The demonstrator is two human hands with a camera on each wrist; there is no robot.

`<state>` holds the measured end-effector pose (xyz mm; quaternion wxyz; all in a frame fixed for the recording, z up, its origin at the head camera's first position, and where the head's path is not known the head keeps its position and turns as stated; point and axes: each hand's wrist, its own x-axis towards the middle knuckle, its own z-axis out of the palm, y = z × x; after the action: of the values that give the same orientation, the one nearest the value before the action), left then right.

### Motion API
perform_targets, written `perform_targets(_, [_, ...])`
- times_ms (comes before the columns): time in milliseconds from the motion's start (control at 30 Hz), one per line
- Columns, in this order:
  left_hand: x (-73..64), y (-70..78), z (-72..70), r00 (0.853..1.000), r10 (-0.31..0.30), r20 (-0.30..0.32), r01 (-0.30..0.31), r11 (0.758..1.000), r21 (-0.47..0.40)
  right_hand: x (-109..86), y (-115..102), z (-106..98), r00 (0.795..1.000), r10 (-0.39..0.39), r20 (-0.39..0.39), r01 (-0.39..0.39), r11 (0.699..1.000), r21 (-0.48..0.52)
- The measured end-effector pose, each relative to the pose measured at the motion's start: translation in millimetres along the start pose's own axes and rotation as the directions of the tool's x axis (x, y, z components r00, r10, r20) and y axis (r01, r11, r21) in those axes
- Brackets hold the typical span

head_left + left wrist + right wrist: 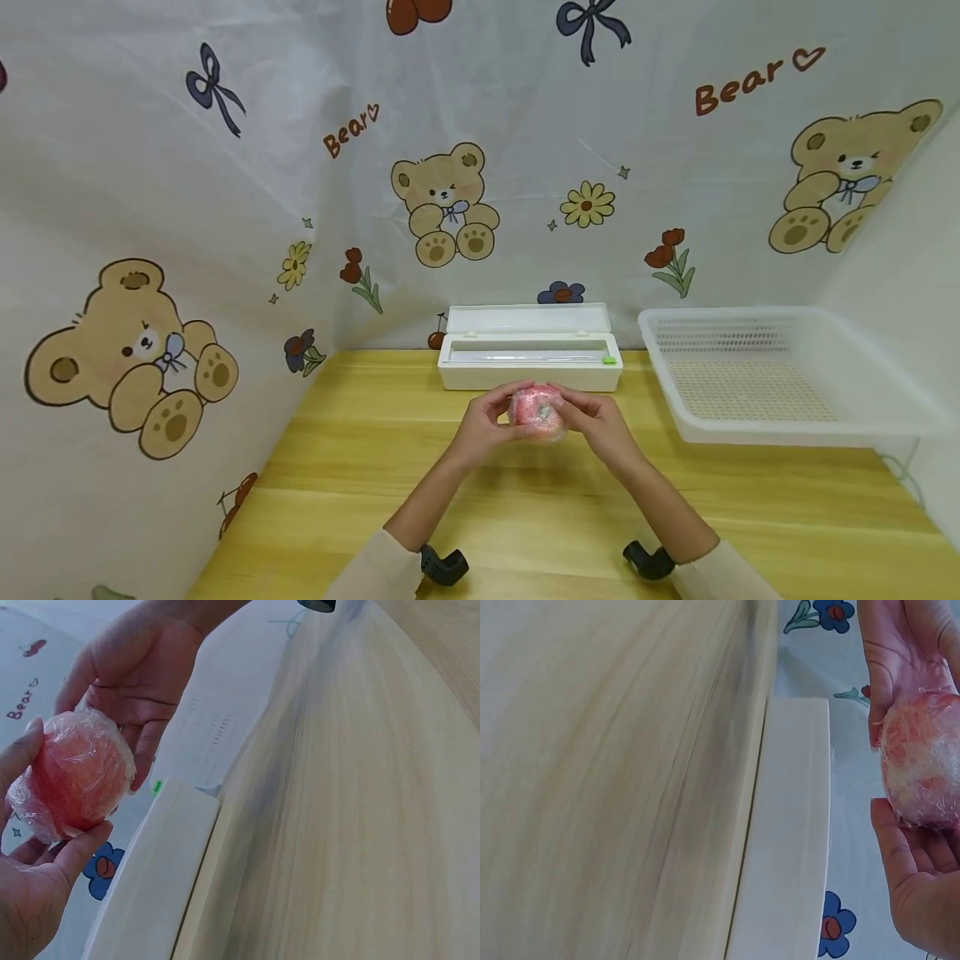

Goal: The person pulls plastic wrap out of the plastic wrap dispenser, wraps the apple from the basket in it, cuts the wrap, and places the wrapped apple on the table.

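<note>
A red apple (534, 408) wrapped in crinkled clear cling film is held up over the table, just in front of a white cling film dispenser box (531, 379). My left hand (482, 427) grips its left side, thumb low and fingers curled over the top. From the right, my right hand (602, 423) holds the other side, its thumb on the film near the apple's middle. In the left wrist view the film lies in folds over the red apple (79, 771) between both hands. The right wrist view shows bunched film on the apple (924, 761).
The dispenser's lid (528, 318) stands raised, and a green slider (609, 361) sits at its right end. To the right is a white perforated basket (750, 429). Behind the wooden table (337, 500) hangs a bear-print cloth (517, 125).
</note>
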<state>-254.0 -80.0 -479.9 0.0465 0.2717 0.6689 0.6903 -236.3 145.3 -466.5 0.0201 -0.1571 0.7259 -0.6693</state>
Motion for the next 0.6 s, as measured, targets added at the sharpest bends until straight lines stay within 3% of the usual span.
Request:
perform_targets(133, [2.1, -1.1, 2.0, 1.0, -0.001, 0.001, 0.001, 1.0, -0.002, -0.6, 0.5, -0.9, 1.0, -0.02, -0.014, 0.02, 1.0, -0.005])
perform_targets(300, [3.2, 2.3, 0.9, 1.0, 0.008, -0.028, -0.008, 1.0, -0.006, 3.8, -2.8, -3.5, 0.999, -0.048, 0.025, 0.048, 0.999, -0.022])
perform_targets(600, [0.2, 1.2, 1.7, 1.0, 0.008, -0.026, -0.009, 1.0, -0.03, -0.7, -5.8, -1.7, 0.986, -0.166, 0.025, 0.166, 0.986, 0.003])
